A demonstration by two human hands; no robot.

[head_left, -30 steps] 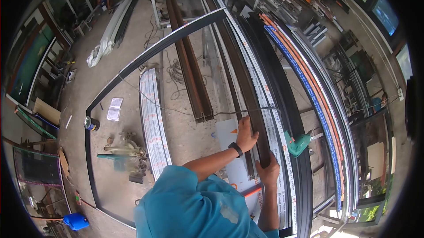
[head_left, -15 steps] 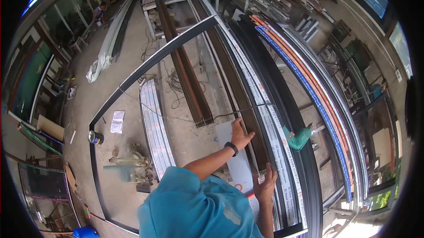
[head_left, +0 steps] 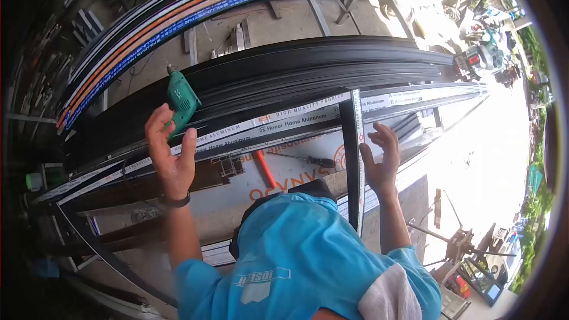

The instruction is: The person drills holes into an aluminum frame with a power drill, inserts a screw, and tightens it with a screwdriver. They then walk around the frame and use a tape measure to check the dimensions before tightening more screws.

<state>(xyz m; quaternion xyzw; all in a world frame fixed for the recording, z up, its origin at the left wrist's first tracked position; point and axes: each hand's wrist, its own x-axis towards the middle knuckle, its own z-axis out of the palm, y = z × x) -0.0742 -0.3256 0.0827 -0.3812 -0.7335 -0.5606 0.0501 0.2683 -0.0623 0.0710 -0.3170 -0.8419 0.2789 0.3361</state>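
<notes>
Both hands have come off the brown profile (head_left: 211, 173), and the view has swung round so that the long stock now runs across it. Nearest, the left hand (head_left: 170, 157) is raised with fingers and thumb spread, holding nothing that shows; it overlaps the grip of the green drill (head_left: 184, 97), and whether they touch I cannot tell. The right hand (head_left: 382, 160) is also empty, fingers loosely bent, just beside the black crossbar (head_left: 354, 163); contact there is unclear too. I read this as a pause between grips, with the profile let go.

Between the arms, the brown profile's end lies beside the white-wrapped rail (head_left: 296, 121), its length running off behind the left hand. Next to that end, an orange-red strip (head_left: 266, 169) and a screwdriver (head_left: 320, 161) lie on a printed sheet (head_left: 291, 170).

Beyond the rail, the drill rests on the stacked black profiles (head_left: 267, 77). Farther off, blue- and orange-wrapped lengths (head_left: 195, 18) curve across, with glare washing out the right side.
</notes>
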